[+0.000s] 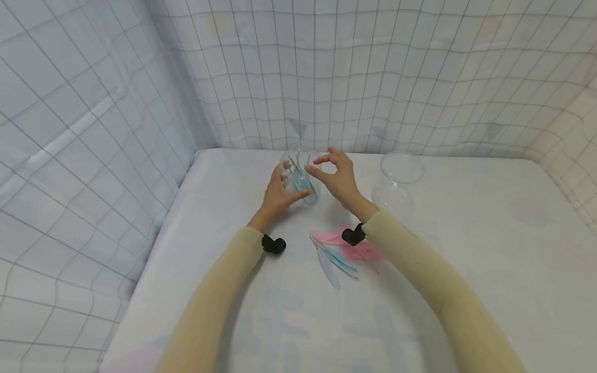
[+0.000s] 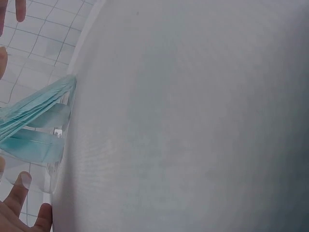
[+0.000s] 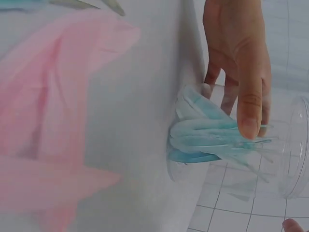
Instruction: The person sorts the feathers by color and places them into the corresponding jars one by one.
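My left hand (image 1: 279,197) holds a clear jar (image 3: 294,150) standing near the table's far edge, its thumb across the near side and fingers round behind. Inside the jar, pale blue feathers (image 3: 203,135) stand with their quills pointing up toward the rim. Beside the jar's mouth is my right hand (image 1: 341,178), thumb and forefinger spread slightly apart; no feather shows between them. Nearer to me, pink feathers (image 1: 363,252) and a few blue feathers (image 1: 330,268) lie on the table, close to my right wrist. The pink ones fill the left of the right wrist view.
A second clear jar (image 1: 392,197) stands to the right, beyond my right forearm. The table (image 1: 478,266) has a white cloth with faint printed shapes. Grid-patterned curtains (image 1: 335,86) rise behind it and at both sides.
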Demonstrator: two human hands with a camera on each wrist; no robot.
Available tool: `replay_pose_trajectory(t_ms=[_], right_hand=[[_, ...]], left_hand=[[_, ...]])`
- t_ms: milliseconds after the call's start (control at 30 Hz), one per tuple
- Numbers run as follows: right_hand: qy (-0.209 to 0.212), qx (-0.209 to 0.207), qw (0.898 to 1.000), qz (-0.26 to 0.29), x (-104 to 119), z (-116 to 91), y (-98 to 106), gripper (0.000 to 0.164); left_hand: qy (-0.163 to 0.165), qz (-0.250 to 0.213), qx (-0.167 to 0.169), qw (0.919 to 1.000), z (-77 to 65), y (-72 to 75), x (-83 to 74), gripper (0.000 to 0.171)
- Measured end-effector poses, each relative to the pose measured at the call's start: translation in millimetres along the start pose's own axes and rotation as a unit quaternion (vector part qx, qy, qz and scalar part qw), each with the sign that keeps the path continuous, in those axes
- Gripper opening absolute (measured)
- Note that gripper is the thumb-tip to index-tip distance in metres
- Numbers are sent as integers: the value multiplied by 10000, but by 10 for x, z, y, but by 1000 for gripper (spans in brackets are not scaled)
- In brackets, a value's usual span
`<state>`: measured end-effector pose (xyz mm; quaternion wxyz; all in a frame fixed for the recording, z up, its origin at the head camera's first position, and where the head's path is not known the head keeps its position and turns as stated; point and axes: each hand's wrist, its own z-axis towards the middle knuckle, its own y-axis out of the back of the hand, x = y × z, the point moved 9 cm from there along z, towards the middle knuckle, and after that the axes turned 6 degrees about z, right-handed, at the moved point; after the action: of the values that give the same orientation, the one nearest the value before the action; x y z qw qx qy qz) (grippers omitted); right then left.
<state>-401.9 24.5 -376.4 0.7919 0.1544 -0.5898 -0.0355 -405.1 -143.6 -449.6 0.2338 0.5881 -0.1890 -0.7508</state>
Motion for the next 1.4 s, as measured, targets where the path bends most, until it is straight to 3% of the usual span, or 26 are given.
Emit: replay_pose_trajectory(t_ms=[200,367,567,767,967,1400], right_hand=[[-73,510,9982,-293,-104,-284,8,27],[-373,1120,9890,-896,-268,-486,-8,26],[-505,1797,9657,-1807,-415,-702,-68,24],[-54,2217,9374,-2686,-424,-854,-159,22],[40,2471,9204,-3028,-431,-971,-206,23],[-252,2521,9124,-3214,-506,-1043,-237,23]], left_hand=[[-67,-27,53,10000,3,-8,-11,98],[-119,-54,64,9999,-7,-12,-11,100],[-71,27,63,10000,-21,-11,-5,102],[-57,51,20,10000,-39,-5,-24,102],[-11,132,10,9999,-57,-12,-26,102],[30,139,42,9999,-62,-18,-41,101]])
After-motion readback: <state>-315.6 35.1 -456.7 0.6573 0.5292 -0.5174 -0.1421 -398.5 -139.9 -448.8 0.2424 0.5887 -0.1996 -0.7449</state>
